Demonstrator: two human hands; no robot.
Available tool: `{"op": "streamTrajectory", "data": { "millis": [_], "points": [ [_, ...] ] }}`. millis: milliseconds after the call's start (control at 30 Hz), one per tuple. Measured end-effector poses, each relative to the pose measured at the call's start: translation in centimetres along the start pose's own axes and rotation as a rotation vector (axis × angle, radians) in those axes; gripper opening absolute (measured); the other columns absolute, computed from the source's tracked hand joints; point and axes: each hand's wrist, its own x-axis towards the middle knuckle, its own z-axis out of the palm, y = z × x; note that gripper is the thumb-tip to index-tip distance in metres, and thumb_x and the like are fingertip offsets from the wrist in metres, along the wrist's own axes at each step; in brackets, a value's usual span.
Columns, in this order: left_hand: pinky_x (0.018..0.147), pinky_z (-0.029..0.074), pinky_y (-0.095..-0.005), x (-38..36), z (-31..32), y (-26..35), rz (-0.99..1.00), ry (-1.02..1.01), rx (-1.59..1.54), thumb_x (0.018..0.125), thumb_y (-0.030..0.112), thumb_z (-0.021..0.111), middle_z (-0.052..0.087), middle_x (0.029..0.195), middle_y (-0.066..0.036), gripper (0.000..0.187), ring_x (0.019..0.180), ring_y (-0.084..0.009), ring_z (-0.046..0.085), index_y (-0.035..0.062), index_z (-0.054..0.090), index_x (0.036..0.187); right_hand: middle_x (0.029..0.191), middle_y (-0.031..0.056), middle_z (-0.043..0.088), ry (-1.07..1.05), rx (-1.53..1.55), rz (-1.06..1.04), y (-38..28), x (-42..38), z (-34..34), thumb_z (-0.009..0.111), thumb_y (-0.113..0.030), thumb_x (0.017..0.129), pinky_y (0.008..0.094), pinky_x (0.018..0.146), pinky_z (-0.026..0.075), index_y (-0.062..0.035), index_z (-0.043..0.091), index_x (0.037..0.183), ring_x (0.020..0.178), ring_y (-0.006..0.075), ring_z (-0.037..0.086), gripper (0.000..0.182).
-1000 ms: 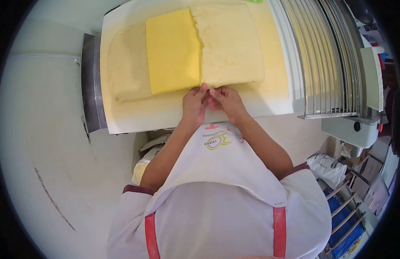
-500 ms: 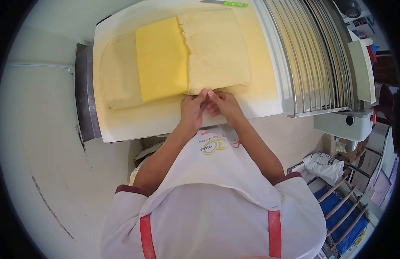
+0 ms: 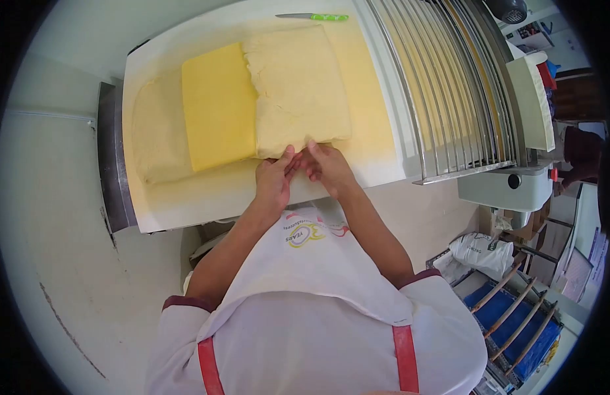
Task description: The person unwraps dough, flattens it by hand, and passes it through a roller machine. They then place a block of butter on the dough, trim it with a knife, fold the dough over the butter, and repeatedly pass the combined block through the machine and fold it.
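Observation:
A sheet of pale dough (image 3: 302, 85) is folded over the right part of a smooth yellow slab (image 3: 219, 105), which looks like butter. More dough (image 3: 160, 125) extends out from under the slab on the left. At the near edge of the folded dough, my left hand (image 3: 273, 181) has its thumb on the rim and its fingers curled beneath. Just to its right, my right hand (image 3: 328, 168) pinches the same edge, thumb on top. The two hands' fingertips are close together, and the dough between them is partly hidden.
The dough lies on a pale, yellow-dusted work surface (image 3: 367, 122). A knife with a green handle (image 3: 328, 18) rests at the far side. A machine with a metal bar guard (image 3: 443, 85) stands to the right. Along the left end runs a dark metal edge (image 3: 114, 151).
The view has shifted, so the table appears further left and lower. My hands stay at the dough's near edge, with the thumbs a little further apart than before.

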Motion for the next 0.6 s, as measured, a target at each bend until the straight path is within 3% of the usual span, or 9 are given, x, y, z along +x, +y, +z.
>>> {"op": "streamTrajectory", "data": {
  "millis": [33,133,200,267,333,433,600],
  "points": [
    [0.088,0.05,-0.032,-0.1,0.1,0.2,-0.018,0.023,-0.003,0.091,0.015,0.067,0.066,0.099,-0.008,0.024,0.092,-0.019,0.064,0.0024,0.059,0.11,0.069,0.0037,0.059,0.01,0.166,-0.004,0.3,0.4,-0.3,0.062,-0.021,0.095,0.0251,0.048,0.041,-0.0021,0.057,0.088,0.053,0.01,0.05,0.021],
    [0.089,0.05,-0.0338,-0.4,0.6,-0.1,-0.074,0.03,0.005,0.09,0.014,0.067,0.066,0.097,-0.008,0.024,0.091,-0.0198,0.064,0.0023,0.059,0.109,0.072,0.0041,0.059,0.092,-0.02,-0.213,2.3,0.7,-0.2,0.06,-0.028,0.096,0.025,0.05,0.042,-0.002,0.057,0.089,0.056,0.0106,0.051,0.027],
    [0.09,0.051,-0.0351,0.6,0.1,-0.8,-0.12,-0.051,-0.004,0.089,0.014,0.068,0.066,0.098,-0.009,0.025,0.093,-0.0204,0.064,0.0023,0.06,0.109,0.072,0.0035,0.059,0.072,-0.102,-0.225,2.4,0.8,-0.6,0.06,-0.029,0.096,0.0247,0.05,0.042,-0.0021,0.057,0.09,0.056,0.0106,0.05,0.028],
    [0.092,0.05,-0.035,3.3,-1.4,-2.8,-0.182,-0.201,-0.04,0.089,0.013,0.069,0.066,0.102,-0.009,0.026,0.097,-0.0201,0.064,0.0022,0.06,0.111,0.071,0.0029,0.058,0.039,-0.208,-0.161,2.0,0.2,-1.3,0.061,-0.029,0.095,0.0244,0.05,0.041,-0.0023,0.057,0.09,0.055,0.0103,0.05,0.027],
    [0.092,0.05,-0.0349,1.9,0.3,-2.7,-0.057,-0.089,-0.034,0.089,0.014,0.069,0.066,0.101,-0.01,0.025,0.095,-0.0204,0.064,0.0021,0.06,0.11,0.07,0.0023,0.057,-0.007,-0.342,-0.036,-0.2,-0.7,-1.7,0.063,-0.026,0.094,0.024,0.048,0.041,-0.0026,0.057,0.09,0.055,0.0099,0.049,0.024],
    [0.09,0.051,-0.0347,0.6,2.0,-1.5,0.008,-0.024,-0.043,0.089,0.014,0.069,0.066,0.1,-0.01,0.024,0.093,-0.0206,0.064,0.002,0.061,0.108,0.067,0.0021,0.057,0.041,0.015,0.014,-1.2,-0.4,-1.9,0.063,-0.024,0.094,0.0241,0.045,0.039,-0.0029,0.057,0.089,0.052,0.0097,0.048,0.023],
    [0.084,0.052,-0.0328,1.4,1.5,-2.8,-0.105,-0.06,-0.019,0.088,0.01,0.069,0.066,0.095,-0.008,0.021,0.087,-0.019,0.064,0.0018,0.062,0.106,0.069,0.0021,0.058,0.102,-0.122,-0.196,1.6,0.7,-2.5,0.062,-0.027,0.095,0.0237,0.045,0.038,-0.0037,0.058,0.091,0.052,0.009,0.048,0.024]
  ]
}}
